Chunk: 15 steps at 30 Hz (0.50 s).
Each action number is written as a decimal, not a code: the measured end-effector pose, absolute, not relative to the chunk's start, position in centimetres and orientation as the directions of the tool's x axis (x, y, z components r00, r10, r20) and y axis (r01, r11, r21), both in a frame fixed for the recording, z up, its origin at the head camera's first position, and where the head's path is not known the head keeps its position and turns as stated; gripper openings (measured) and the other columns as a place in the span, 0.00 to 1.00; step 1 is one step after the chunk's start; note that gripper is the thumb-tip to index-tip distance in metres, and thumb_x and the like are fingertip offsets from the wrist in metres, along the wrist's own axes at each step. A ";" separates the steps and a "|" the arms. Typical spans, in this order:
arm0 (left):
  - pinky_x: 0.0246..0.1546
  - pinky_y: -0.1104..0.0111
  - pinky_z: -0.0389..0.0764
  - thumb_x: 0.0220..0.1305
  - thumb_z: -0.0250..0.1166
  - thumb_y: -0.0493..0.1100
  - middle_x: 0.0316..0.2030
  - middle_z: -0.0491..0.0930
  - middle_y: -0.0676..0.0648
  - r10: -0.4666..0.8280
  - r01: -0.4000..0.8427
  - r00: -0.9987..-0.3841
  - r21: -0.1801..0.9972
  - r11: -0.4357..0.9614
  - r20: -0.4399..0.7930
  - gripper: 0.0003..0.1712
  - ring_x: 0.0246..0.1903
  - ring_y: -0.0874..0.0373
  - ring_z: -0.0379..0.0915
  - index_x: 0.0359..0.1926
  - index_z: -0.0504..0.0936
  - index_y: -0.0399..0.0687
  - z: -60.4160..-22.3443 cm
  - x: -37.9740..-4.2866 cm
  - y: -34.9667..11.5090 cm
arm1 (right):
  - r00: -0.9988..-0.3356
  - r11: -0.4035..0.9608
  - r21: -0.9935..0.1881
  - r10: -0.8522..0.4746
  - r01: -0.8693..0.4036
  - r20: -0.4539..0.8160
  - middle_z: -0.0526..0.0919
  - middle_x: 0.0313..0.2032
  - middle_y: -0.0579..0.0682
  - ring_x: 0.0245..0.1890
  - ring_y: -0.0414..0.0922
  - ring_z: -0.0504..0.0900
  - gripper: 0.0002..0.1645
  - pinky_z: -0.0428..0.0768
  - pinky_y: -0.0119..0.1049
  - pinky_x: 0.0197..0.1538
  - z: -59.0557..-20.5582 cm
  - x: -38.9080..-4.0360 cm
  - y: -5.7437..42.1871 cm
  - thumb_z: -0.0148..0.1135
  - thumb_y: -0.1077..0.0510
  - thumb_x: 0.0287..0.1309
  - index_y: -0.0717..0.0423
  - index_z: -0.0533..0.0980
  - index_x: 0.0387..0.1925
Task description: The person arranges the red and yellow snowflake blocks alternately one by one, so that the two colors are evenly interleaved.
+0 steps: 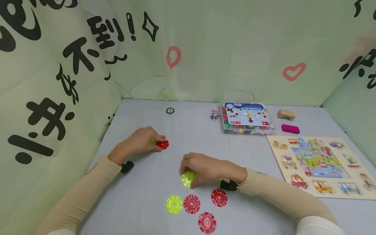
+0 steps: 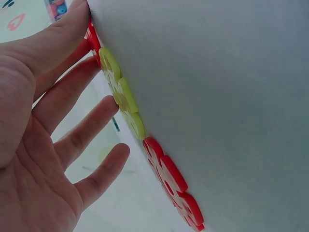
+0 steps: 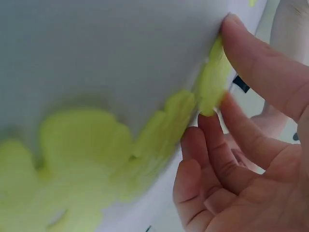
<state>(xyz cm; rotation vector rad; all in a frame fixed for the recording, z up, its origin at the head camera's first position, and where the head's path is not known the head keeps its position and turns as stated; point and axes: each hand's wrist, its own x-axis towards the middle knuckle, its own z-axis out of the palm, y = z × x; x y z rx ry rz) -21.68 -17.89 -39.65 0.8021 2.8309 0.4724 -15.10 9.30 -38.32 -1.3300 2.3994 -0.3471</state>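
Note:
On the left of the table my left hand (image 1: pixel 142 140) pinches a red flower-shaped plastic disc (image 1: pixel 163 144) by its edges, thumb on the near side. In the left wrist view a yellow-green disc (image 2: pixel 118 92) lies by the spread other fingers, with another red disc (image 2: pixel 174 186) beyond it. Nearer the middle, my right hand (image 1: pixel 207 168) has its thumb and fingers at opposite edges of a yellow-green flower disc (image 1: pixel 188 179). More yellow-green discs (image 3: pixel 82 154) show blurred in the right wrist view, mostly hidden under that hand in the head view.
In front of the right hand lie a yellow-green disc (image 1: pixel 174 204) and red discs (image 1: pixel 192 204). A picture puzzle board (image 1: pixel 277 156) is at right. Toward the back are a bead box (image 1: pixel 248 116), a figurine (image 1: pixel 214 114), a wooden arch (image 1: pixel 286 114), a magenta block (image 1: pixel 290 129) and a dark ring-marked disc (image 1: pixel 170 111).

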 end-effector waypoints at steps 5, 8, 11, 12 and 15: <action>0.44 0.65 0.72 0.50 0.72 0.55 0.56 0.78 0.61 0.538 0.489 -0.840 0.337 0.805 -0.066 0.29 0.47 0.59 0.72 0.55 0.79 0.60 -39.7 -21.8 -17.9 | -0.426 0.464 -0.368 -0.886 -0.806 -0.185 0.78 0.45 0.42 0.45 0.35 0.74 0.23 0.76 0.26 0.50 -37.9 -14.5 9.3 0.72 0.50 0.48 0.45 0.79 0.49; 0.45 0.64 0.72 0.50 0.72 0.55 0.56 0.78 0.60 0.531 0.486 -0.844 0.322 0.813 -0.067 0.29 0.47 0.58 0.71 0.55 0.79 0.61 -39.5 -21.8 -17.9 | -0.386 0.423 -0.367 -0.906 -0.829 -0.174 0.78 0.47 0.43 0.46 0.35 0.75 0.23 0.77 0.25 0.50 -37.7 -14.4 9.4 0.70 0.52 0.51 0.46 0.80 0.51; 0.45 0.63 0.72 0.51 0.72 0.55 0.56 0.78 0.60 0.524 0.479 -0.848 0.314 0.820 -0.075 0.29 0.47 0.58 0.71 0.56 0.79 0.61 -39.5 -21.7 -17.9 | -0.349 0.394 -0.377 -0.919 -0.838 -0.184 0.77 0.48 0.43 0.47 0.35 0.75 0.25 0.76 0.24 0.50 -37.7 -14.7 9.4 0.71 0.50 0.50 0.46 0.80 0.52; 0.46 0.63 0.73 0.51 0.72 0.55 0.56 0.78 0.60 0.523 0.477 -0.849 0.313 0.821 -0.078 0.29 0.48 0.58 0.71 0.56 0.78 0.61 -39.5 -21.7 -17.9 | -0.340 0.388 -0.384 -0.921 -0.838 -0.190 0.77 0.48 0.43 0.48 0.35 0.74 0.26 0.76 0.23 0.49 -37.8 -14.8 9.4 0.71 0.50 0.49 0.45 0.79 0.53; 0.46 0.63 0.72 0.51 0.72 0.55 0.56 0.78 0.61 0.522 0.475 -0.849 0.313 0.822 -0.084 0.29 0.48 0.58 0.71 0.56 0.78 0.62 -39.7 -21.7 -17.8 | -0.327 0.381 -0.402 -0.924 -0.833 -0.197 0.77 0.48 0.43 0.47 0.35 0.74 0.27 0.76 0.23 0.48 -37.9 -14.9 9.4 0.72 0.48 0.48 0.45 0.79 0.53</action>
